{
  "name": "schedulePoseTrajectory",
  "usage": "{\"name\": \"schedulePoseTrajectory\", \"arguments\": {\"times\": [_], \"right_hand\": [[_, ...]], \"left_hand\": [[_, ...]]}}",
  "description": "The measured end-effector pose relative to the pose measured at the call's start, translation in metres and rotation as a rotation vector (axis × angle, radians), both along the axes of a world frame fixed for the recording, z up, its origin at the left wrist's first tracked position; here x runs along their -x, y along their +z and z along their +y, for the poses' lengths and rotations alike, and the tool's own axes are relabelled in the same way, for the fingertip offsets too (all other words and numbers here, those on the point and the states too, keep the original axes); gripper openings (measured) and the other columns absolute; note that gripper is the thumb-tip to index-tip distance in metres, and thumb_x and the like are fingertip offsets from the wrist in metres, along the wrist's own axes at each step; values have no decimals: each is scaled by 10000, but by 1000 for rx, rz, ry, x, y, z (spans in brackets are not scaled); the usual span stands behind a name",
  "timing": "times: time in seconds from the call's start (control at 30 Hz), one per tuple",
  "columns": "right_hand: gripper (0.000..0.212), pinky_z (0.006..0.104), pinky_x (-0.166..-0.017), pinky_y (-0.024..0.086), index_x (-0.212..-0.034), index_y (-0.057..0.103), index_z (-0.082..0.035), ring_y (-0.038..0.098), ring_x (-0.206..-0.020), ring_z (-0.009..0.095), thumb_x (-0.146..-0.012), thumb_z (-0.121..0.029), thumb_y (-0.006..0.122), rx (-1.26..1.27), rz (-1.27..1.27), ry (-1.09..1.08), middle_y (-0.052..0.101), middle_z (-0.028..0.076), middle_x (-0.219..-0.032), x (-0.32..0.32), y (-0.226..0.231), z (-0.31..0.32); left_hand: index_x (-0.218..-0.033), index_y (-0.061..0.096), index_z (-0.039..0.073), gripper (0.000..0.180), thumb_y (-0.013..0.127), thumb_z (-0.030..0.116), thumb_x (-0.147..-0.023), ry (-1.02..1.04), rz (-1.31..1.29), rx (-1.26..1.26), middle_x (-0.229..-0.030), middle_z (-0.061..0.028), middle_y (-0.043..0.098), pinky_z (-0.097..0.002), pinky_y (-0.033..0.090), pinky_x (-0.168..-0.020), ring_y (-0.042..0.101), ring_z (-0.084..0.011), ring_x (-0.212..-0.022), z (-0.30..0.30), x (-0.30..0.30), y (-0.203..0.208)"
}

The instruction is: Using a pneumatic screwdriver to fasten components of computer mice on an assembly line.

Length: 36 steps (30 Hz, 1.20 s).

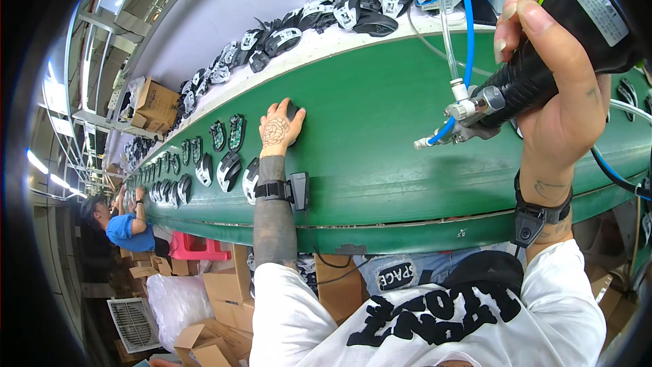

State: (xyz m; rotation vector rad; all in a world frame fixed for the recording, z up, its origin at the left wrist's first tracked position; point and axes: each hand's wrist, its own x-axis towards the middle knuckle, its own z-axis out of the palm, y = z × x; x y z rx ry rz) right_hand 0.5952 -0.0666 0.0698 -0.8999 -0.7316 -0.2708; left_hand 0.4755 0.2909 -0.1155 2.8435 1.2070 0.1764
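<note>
My left hand [276, 129] is stretched out over the green conveyor belt [380, 129], its fingers closed around a dark computer mouse part [293, 110] that they largely cover. High at the right, my right hand [570, 92] grips a black powered screwdriver [519, 81] with a metal nozzle head [468, 110]. The tool is held above the belt, its tip pointing left, apart from the mouse part. A blue air hose [468, 20] and a clear feed tube [445, 20] run up from its head. Black-and-white mouse shells [229, 171] lie left of my left forearm.
Green circuit boards [236, 132] line the belt beyond the shells. Mouse parts are heaped on the white ledge [319, 24] behind it. A co-worker in a blue shirt [132, 231] works far left. Cardboard boxes [224, 285] and a pink stool [197, 247] stand below the belt.
</note>
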Motion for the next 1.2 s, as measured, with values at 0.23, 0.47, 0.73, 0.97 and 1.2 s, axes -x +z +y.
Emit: {"name": "schedulePoseTrajectory", "arguments": {"times": [0.23, 0.47, 0.73, 0.97, 1.2], "right_hand": [[430, 256, -548, 445, -1168, 424, 55, 538, -600, 137, -779, -43, 579, -11, -12, 28, 552, 84, -740, 1, 0, -5], [472, 253, -562, 457, -1190, 414, 54, 549, -625, 135, -768, -50, 598, -33, 33, 47, 563, 73, -764, -2, 3, -6], [469, 253, -658, 393, -1228, 382, 134, 505, -731, 159, -850, -107, 521, 237, -156, -1, 554, 153, -924, -31, -14, -17], [432, 247, -672, 398, -1228, 368, 105, 479, -745, 156, -860, -82, 495, 236, -84, 37, 515, 142, -936, -25, -16, -20], [441, 242, -668, 397, -1233, 345, 98, 472, -744, 153, -860, -89, 487, 264, -85, 27, 505, 132, -943, -28, -15, -19]], "left_hand": [[-1362, 431, 97, 799, 700, 495, -723, -248, -354, 177, -1430, -255, 311, -453, 306, -1064, 337, -419, -1294, -5, 34, 14], [-1324, 431, -5, 797, 766, 369, -705, -105, -133, 228, -1331, -209, 447, -402, 351, -1032, 414, -347, -1250, 0, 170, 23], [-1129, 583, 7, 543, 759, 318, -721, -322, -183, 144, -1072, -176, 621, -393, 468, -885, 598, -331, -989, 38, 132, 47], [-1228, 566, 19, 670, 676, 486, -761, 29, -115, 100, -1175, -223, 598, -365, 442, -956, 572, -328, -1110, 158, 86, 33], [-1361, 428, 48, 778, 643, 521, -782, -129, -65, 100, -1415, -229, 370, -388, 317, -1069, 372, -341, -1308, 170, 91, 14]]}}
